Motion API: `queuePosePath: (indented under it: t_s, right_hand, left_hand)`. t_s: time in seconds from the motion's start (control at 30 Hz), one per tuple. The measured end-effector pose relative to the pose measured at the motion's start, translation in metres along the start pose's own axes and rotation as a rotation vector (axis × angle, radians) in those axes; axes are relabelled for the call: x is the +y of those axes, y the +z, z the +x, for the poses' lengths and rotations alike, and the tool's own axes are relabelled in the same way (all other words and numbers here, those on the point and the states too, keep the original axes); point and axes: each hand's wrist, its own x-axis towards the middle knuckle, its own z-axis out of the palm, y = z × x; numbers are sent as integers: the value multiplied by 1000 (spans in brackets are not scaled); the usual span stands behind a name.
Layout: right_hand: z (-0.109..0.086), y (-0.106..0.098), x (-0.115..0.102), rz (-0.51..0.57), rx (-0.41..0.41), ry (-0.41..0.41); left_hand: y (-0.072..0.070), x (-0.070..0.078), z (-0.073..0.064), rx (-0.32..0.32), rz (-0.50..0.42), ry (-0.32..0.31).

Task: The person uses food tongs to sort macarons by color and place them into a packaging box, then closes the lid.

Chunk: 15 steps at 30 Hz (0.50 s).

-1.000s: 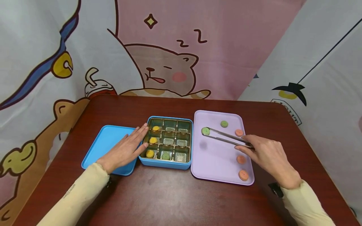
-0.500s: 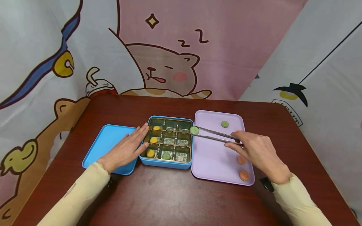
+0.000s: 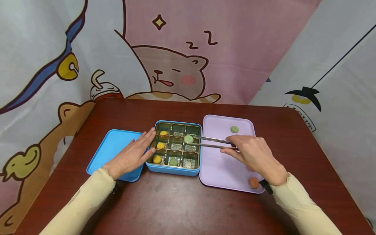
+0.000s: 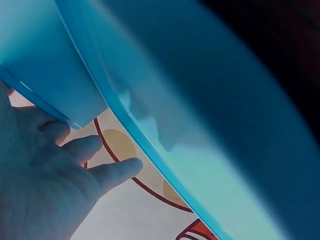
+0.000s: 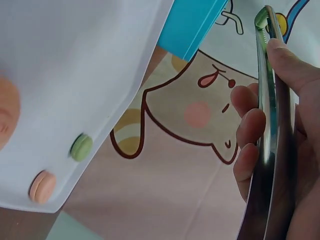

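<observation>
My right hand (image 3: 254, 156) grips metal tongs (image 3: 215, 143), and their tips pinch a green macaron (image 3: 188, 139). That macaron hangs over the divided blue box (image 3: 173, 170), near the border of the middle and right columns. Yellow macarons (image 3: 157, 159) fill the left column, and another green macaron (image 3: 173, 162) sits in the front middle compartment. With its fingers straight, my left hand (image 3: 130, 156) rests against the box's left side. In the right wrist view the tongs (image 5: 270, 150) lie between thumb and curled fingers.
Right of the box, a lilac tray (image 3: 218, 176) bears a green macaron (image 3: 234, 129) and a pink macaron (image 3: 254, 182); the right hand hides part of it. A blue lid (image 3: 110, 143) lies left of the box, partly under the left hand. A printed curtain (image 3: 235, 49) hangs behind the table.
My right hand has moved left with the tongs, carrying the green macaron from above the lilac tray to above the box. The left hand has stayed at the box's side.
</observation>
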Motion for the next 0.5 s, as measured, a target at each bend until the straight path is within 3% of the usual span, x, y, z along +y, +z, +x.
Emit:
queuePosePath:
  t_s: [0.27, 0.5]
  right_hand:
    - [10, 9, -5, -23, 10, -40]
    - [18, 12, -10, -38, -43, -29]
  left_hand:
    - [-1, 1, 1, -3, -4, 1]
    - [-1, 1, 0, 1, -1, 4]
